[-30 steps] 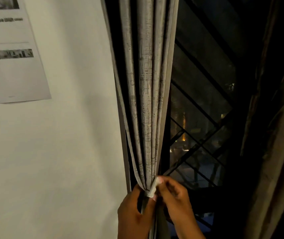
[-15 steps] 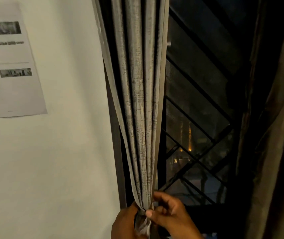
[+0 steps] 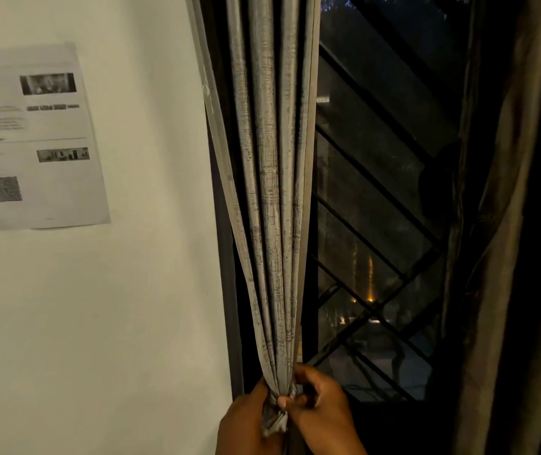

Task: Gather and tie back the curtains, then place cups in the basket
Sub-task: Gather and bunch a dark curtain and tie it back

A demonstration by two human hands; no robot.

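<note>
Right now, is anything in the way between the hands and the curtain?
No, nothing visible. Both hands are already on the curtain: the left hand grips the gathered bunch from the left, and the right hand pinches it from the right. The window grille sits behind the cloth, not between.

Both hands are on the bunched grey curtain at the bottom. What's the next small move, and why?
Probably pull the tie snug. The left hand grips the gathered grey curtain just below its pinch point, and the right hand pinches at the same spot, where a loose fabric end hangs. The folds are already gathered, so tightening seems next.
</note>
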